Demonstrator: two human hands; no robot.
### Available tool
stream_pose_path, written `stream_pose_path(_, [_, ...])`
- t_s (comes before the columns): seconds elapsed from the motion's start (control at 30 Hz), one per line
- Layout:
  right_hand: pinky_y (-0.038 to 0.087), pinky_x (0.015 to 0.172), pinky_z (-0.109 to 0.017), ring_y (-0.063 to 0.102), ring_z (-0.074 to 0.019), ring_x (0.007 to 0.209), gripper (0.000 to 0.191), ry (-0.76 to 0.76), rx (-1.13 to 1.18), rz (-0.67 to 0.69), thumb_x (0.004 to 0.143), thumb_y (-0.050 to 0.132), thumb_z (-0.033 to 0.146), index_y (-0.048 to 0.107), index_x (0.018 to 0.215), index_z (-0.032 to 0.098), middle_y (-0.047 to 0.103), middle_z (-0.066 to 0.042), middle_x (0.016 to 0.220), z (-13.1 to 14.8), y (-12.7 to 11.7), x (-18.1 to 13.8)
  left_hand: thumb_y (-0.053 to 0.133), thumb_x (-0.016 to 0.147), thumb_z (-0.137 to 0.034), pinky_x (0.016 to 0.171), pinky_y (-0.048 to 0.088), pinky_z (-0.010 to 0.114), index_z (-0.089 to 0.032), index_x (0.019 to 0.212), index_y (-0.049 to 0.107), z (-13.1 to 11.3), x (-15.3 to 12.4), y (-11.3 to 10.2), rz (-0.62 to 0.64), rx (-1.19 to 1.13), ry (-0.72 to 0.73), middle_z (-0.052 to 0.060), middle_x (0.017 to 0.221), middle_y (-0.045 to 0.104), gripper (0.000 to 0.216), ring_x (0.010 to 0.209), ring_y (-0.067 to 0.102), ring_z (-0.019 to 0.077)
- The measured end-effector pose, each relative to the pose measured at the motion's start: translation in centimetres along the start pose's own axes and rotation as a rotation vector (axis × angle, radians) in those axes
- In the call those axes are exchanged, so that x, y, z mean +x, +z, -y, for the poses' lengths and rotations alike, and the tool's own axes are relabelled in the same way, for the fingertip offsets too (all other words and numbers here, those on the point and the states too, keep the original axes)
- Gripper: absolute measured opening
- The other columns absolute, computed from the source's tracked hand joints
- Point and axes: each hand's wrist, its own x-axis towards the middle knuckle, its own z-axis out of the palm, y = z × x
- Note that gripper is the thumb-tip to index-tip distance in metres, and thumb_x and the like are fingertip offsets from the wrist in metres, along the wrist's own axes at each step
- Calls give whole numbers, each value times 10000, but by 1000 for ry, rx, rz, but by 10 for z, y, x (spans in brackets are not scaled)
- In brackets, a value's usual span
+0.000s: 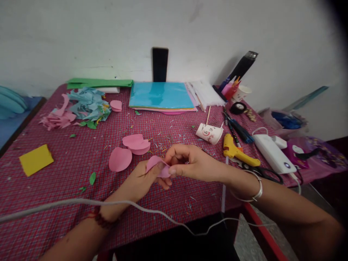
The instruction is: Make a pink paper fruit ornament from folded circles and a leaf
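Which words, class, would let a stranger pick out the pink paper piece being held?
On the red checked tablecloth, go to the near middle, where the left hand and right hand come together. Between them is a curved pink paper piece. Other pink pieces lie on the tablecloth to its left; this one alone is in a grip.

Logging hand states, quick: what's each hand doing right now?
Left hand: closed, holding petal-shaped pink paper.
Right hand: closed, fingers curled, thumb and fingers at the same paper's edge.
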Motion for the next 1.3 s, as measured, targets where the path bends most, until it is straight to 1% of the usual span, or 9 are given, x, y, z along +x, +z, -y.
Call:
stream_pose_path(0.43, [341, 470, -199, 477, -64, 531, 114, 27, -459, -168, 810, 642, 253, 570, 854, 177, 549, 59, 616, 0, 5, -5, 496, 904, -378, 538, 539, 235, -162, 755, 606, -8, -1, 0, 33, 57, 30, 15, 645, 650, 284, 558, 632, 117])
stream_pose_path(0.7, [344, 527, -233, 457, -83, 586, 130, 45, -529, -177, 819, 587, 215, 527, 710, 178, 498, 44, 639, -4, 1, -3, 480, 893, -412, 510, 517, 233, -155, 768, 620, -4, -2, 3, 89, 102, -26, 38, 673, 661, 319, 536, 626, 121])
stream_pose_path(0.83, [335, 521, -240, 431, -90, 583, 227, 23, -471, -239, 876, 533, 286, 503, 676, 181, 455, 37, 627, -6, -10, 4, 594, 811, -367, 465, 435, 212, -158, 752, 634, -18, -10, -4, 148, 333, -17, -3, 598, 620, 221, 506, 558, 110])
stream_pose_path(0.9, [324, 490, -240, 406, -88, 542, 269, 62, -450, -312, 904, 494, 334, 479, 677, 189, 438, 37, 609, -10, -21, 13, 638, 778, -341, 469, 397, 205, -177, 751, 649, -32, -16, -16, 23, 498, 64, -27, 598, 608, 166, 520, 528, 102])
stream_pose_path(1.0, [285, 429, -247, 346, -86, 449, 300, 151, -504, -403, 932, 427, 344, 417, 661, 215, 396, 50, 533, -21, -42, 31, 595, 823, -315, 534, 389, 214, -206, 746, 649, -50, -23, -40, -498, 669, 238, -39, 642, 607, 144, 586, 525, 99])
stream_pose_path(1.07, [278, 418, -259, 331, -96, 419, 314, 166, -567, -429, 945, 392, 344, 414, 655, 223, 376, 53, 487, -27, -56, 44, 599, 827, -315, 530, 368, 221, -207, 737, 640, -54, -25, -56, -748, 738, 279, -44, 625, 583, 146, 577, 503, 96])
stream_pose_path(1.17, [373, 534, -298, 456, -141, 543, 228, 121, -696, -437, 882, 514, 284, 506, 668, 206, 498, -3, 573, -28, -68, 60, 610, 818, -313, 535, 367, 231, -203, 747, 642, -51, -24, -70, -833, 782, 266, -42, 632, 585, 134, 580, 503, 101])
stream_pose_path(1.23, [414, 725, -352, 537, -202, 790, 37, 56, -789, -447, 802, 610, 209, 593, 776, 188, 607, -70, 819, -24, -65, 72, 605, 820, -313, 545, 370, 235, -203, 742, 642, -49, -23, -73, -828, 801, 251, -40, 638, 591, 139, 586, 508, 105])
stream_pose_path(1.3, [376, 874, -385, 517, -240, 980, 129, -43, -902, -405, 791, 624, 197, 627, 919, 180, 608, -102, 1023, -19, -54, 85, 599, 822, -315, 544, 363, 237, -206, 734, 642, -49, -22, -72, -834, 815, 242, -43, 629, 584, 146, 579, 501, 106])
